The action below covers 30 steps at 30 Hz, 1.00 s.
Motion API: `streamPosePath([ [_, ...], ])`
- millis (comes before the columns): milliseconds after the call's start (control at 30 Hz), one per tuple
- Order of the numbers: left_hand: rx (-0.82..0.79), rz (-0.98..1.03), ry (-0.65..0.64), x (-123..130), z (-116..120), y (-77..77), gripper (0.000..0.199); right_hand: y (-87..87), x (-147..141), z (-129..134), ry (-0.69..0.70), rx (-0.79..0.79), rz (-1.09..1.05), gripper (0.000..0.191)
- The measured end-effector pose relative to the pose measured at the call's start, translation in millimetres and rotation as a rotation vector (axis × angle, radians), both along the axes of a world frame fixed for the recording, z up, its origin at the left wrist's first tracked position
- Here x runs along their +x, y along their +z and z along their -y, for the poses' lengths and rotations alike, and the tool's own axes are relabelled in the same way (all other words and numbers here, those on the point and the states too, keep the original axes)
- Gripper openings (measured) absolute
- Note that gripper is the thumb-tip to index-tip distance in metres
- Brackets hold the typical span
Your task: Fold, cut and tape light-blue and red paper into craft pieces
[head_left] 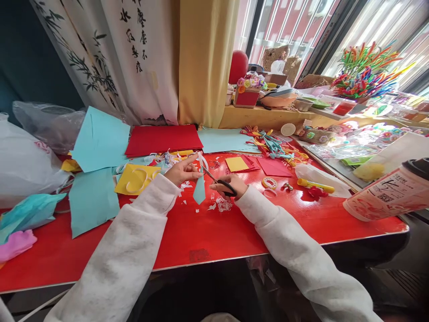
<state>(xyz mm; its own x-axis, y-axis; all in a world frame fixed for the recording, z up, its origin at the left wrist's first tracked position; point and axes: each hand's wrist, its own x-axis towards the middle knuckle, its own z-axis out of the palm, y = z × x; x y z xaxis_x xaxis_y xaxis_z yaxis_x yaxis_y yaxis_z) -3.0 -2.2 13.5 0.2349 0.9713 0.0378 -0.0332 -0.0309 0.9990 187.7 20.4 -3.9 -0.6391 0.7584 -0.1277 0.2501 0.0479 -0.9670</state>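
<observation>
My left hand (pixel 182 171) pinches a narrow piece of light blue paper (pixel 199 191) with a white curled strip (pixel 201 158) at its upper end. The blue piece hangs down over the table. In my right hand (pixel 231 185) is a pair of black-handled scissors (pixel 226 187), fingers closed round its handles. Its blades point up and left and reach the paper by my left fingertips; whether they touch it I cannot tell. Small white paper scraps (pixel 224 205) lie on the table under the hands.
The red table (pixel 214 237) bears blue sheets (pixel 100 138), a red paper stack (pixel 164 138), yellow paper (pixel 136 179) with a white curl, and small red and yellow squares (pixel 237 164). At right are a tape roll (pixel 269 183), a yellow tube (pixel 315 185) and a tilted drink cup (pixel 385 194).
</observation>
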Motion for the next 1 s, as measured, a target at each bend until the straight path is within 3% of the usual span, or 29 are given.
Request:
streamPosePath([
  [167, -0.036, -0.037, -0.098, -12.7, 2.8, 5.9, 0.082, -0.3, -2.0, -0.9, 0.094, -0.023, 0.056, 0.036],
  [400, 0.018, -0.096, -0.318, -16.2, 10.4, 15.0, 0.069, 3.1, -1.6, -0.3, 0.228, 0.055, 0.033, 0.073],
  [500, 0.019, -0.108, -0.327, -16.2, 12.8, 19.4, 0.068, 5.8, -0.3, 2.2, 0.149, 0.206, 0.081, 0.078],
  [667, 0.027, -0.092, -0.278, -22.2, 10.8, 19.1, 0.069, 9.1, 1.8, 3.9, -0.066, 0.644, 0.239, 0.081],
  [833, 0.031, -0.088, -0.285, -22.9, 9.8, 18.3, 0.067, 7.4, -1.9, 9.9, -0.27, 0.95, 0.42, 0.079],
  [933, 0.032, -0.051, -0.28, -22.8, 10.3, 18.4, 0.067, 8.6, -3.2, 12.5, -0.41, 1.091, 0.48, 0.079],
  [1000, 0.029, -0.025, -0.267, -23.7, 10.4, 18.3, 0.068, 11.9, -0.6, 11.2, -0.381, 1.077, 0.479, 0.073],
])
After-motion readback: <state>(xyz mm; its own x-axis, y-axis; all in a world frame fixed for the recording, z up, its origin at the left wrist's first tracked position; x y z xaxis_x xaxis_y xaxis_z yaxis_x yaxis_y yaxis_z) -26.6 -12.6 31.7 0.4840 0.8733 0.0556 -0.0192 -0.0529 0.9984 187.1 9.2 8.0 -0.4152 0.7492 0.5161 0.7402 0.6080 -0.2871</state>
